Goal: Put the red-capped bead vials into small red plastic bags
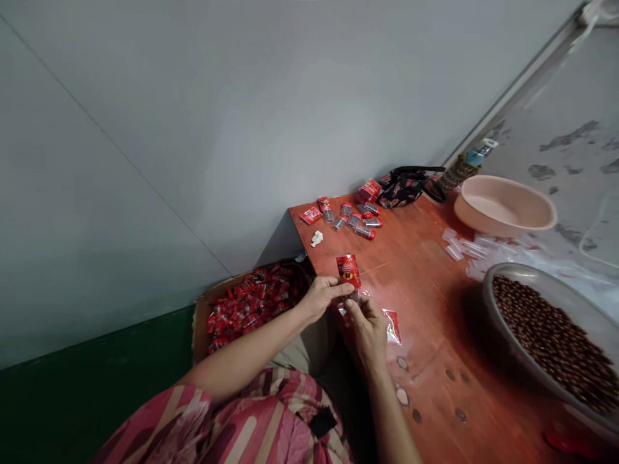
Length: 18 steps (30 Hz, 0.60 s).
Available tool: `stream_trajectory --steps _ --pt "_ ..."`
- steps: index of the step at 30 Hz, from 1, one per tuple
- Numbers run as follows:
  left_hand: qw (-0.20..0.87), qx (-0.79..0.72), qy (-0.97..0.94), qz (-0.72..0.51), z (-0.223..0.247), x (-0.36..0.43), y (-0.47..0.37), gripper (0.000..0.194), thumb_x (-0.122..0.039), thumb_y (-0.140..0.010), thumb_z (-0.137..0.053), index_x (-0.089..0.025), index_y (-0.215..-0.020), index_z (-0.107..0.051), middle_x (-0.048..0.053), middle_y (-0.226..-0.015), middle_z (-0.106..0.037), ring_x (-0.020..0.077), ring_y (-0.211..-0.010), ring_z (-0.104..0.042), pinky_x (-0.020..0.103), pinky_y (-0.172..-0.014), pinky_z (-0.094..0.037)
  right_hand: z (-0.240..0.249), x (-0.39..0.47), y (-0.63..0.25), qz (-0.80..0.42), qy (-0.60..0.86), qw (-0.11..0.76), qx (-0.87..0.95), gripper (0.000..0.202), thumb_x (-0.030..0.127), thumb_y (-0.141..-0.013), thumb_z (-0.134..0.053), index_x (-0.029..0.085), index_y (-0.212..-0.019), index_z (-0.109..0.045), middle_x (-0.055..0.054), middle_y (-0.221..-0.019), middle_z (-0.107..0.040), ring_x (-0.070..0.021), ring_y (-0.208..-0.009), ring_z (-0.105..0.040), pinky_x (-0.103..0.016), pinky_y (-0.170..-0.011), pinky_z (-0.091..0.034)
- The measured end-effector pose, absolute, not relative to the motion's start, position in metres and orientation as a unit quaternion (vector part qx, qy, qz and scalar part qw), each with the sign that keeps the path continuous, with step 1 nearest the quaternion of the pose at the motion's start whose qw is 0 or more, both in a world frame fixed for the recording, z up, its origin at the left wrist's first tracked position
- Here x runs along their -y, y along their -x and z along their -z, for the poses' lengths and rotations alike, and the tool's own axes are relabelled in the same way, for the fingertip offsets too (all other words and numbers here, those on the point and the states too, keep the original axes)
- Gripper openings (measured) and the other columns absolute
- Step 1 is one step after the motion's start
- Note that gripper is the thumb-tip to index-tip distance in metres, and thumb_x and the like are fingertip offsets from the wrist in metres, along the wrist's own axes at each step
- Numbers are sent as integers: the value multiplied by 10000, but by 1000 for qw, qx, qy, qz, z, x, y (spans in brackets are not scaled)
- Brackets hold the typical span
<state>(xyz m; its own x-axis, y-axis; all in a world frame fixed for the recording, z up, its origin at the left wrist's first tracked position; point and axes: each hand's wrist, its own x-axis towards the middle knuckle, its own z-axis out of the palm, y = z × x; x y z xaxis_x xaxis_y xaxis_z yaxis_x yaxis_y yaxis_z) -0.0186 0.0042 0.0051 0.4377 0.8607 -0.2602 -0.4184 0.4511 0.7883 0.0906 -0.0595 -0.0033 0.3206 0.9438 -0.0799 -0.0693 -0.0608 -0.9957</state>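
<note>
Near the table's left edge, my left hand (325,296) pinches a red printed packet (349,270) from the left. My right hand (368,325) closes on the lower end of the same packet, where a dark filled part (354,296) shows between the fingers. The packet stands roughly upright, its red face showing above my fingertips. Just right of my right hand, another red and clear packet (393,326) lies flat on the red-brown table (425,277).
Filled tubes (354,220), red packs (369,191) and a floral bag (402,187) lie at the back. Right are a pink basin (505,206), clear empty tubes (476,248) and a bowl of brown balls (551,335). A box of red packets (254,301) stands below left.
</note>
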Motion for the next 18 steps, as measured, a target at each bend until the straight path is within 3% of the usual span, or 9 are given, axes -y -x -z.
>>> stream_trajectory --steps 5,9,15,18 --pt "779 -339 -365 -382 -2 1 23 345 -350 -578 -749 -63 -760 -689 80 -658 -659 152 -585 -591 280 -618 -461 7 61 -91 -491 545 610 301 218 329 -676 -690 168 -789 -595 26 -605 -577 -87 -459 -500 -196 -415 -402" --pt "792 -335 -299 -414 -1 8 21 330 -359 -598 -739 -65 -734 -677 79 -655 -652 139 -582 -585 271 -613 -465 12 62 -88 -495 556 591 310 232 347 -668 -698 171 -739 -564 43 -545 -552 -67 -381 -443 -178 -355 -346" --pt "798 -321 -254 -443 -3 10 16 301 -339 -580 -757 -70 -672 -655 62 -632 -639 126 -562 -580 256 -600 -462 8 67 -89 -449 585 581 344 290 403 -653 -691 178 -810 -595 29 -576 -576 -83 -415 -463 -197 -373 -388" --pt "802 -318 -310 -401 -5 12 19 310 -341 -587 -750 -58 -682 -666 67 -612 -638 137 -553 -581 263 -596 -459 8 66 -91 -500 552 597 300 248 386 -661 -690 179 -717 -564 55 -513 -532 -59 -350 -409 -168 -308 -312"
